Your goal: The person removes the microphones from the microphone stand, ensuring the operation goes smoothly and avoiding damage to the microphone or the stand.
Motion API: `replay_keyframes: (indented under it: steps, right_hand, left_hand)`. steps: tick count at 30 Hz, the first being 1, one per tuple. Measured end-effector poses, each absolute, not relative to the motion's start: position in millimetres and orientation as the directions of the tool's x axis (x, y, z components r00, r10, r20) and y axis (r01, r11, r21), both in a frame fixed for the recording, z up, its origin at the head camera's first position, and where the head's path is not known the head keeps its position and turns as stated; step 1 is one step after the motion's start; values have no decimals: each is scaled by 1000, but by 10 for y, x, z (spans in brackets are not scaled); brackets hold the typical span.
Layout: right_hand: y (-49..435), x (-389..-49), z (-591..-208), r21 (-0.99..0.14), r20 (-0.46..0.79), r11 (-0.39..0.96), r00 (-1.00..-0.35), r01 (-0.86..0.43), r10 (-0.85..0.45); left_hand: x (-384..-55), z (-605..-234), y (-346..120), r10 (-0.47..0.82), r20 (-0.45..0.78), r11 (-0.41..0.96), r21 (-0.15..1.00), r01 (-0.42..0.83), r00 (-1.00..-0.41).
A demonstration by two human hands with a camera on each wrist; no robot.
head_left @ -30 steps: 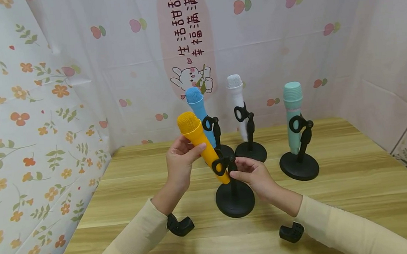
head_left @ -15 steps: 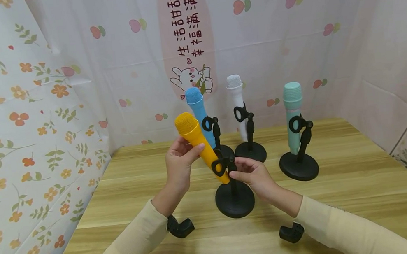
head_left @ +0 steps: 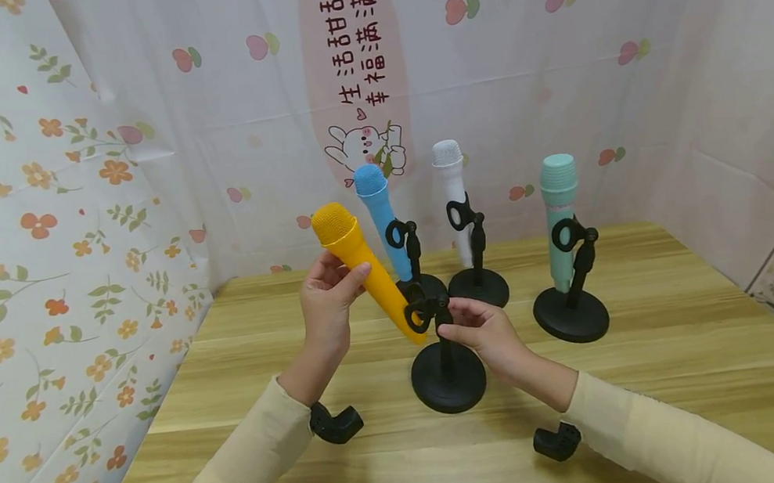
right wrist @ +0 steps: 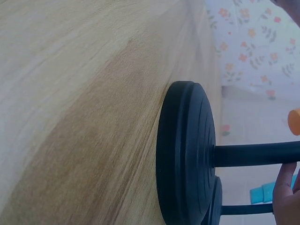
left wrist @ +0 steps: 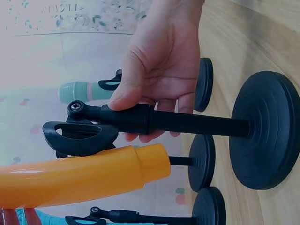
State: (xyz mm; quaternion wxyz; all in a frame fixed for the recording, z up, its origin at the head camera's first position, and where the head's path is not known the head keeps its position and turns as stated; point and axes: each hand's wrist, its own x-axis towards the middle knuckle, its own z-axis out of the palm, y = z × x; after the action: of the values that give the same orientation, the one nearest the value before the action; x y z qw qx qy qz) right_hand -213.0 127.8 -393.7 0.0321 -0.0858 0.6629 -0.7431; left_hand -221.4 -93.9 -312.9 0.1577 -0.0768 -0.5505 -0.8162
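A yellow microphone (head_left: 371,275) leans up to the left in my left hand (head_left: 326,303), which grips it below its head. Its lower end lies next to the clip (head_left: 418,314) of a black microphone stand (head_left: 449,380). In the left wrist view the microphone (left wrist: 93,176) runs alongside the clip (left wrist: 79,138), outside its ring; whether they touch I cannot tell. My right hand (head_left: 485,333) pinches the stand's post just under the clip, thumb (left wrist: 125,93) on the near side. The stand's round base rests on the wooden table.
Behind are a blue microphone (head_left: 380,211) and a white microphone (head_left: 451,179), each in a black stand. A mint green microphone (head_left: 558,200) in its stand is at the right. Printed curtains (head_left: 241,131) hang behind the table (head_left: 270,411) and at its left.
My left hand has drawn the yellow microphone up and to the left, with its lower end moving away from the stand's clip. My right hand keeps its hold on the post.
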Motion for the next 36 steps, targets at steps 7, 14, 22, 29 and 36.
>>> replay_keyframes:
  steps: [7, 14, 22, 29, 36]
  right_hand:
    - [1280, -2118, -3919, -990, 87, -122, -982, -67, -170]
    - [1276, -2118, -3925, -989, 99, -124, -981, -78, -168]
    - [1283, -2108, -3915, -990, 94, -124, -982, -74, -163]
    - [1273, -2115, -3913, -989, 90, -133, -982, -68, -167]
    - [1283, -2130, -3906, -990, 74, -129, -983, -52, -169]
  left_hand:
    - [-2200, -3133, -958, -155, 299, -313, 889, 334, -941]
    - [-2196, -3152, -981, -148, 297, -297, 897, 329, -943]
    - [-2192, -3181, -994, -134, 266, -269, 917, 293, -955]
    - [-2174, -3226, -1037, -112, 231, -221, 943, 251, -967]
    - [-2155, -3264, -1097, -80, 217, -175, 958, 228, -973]
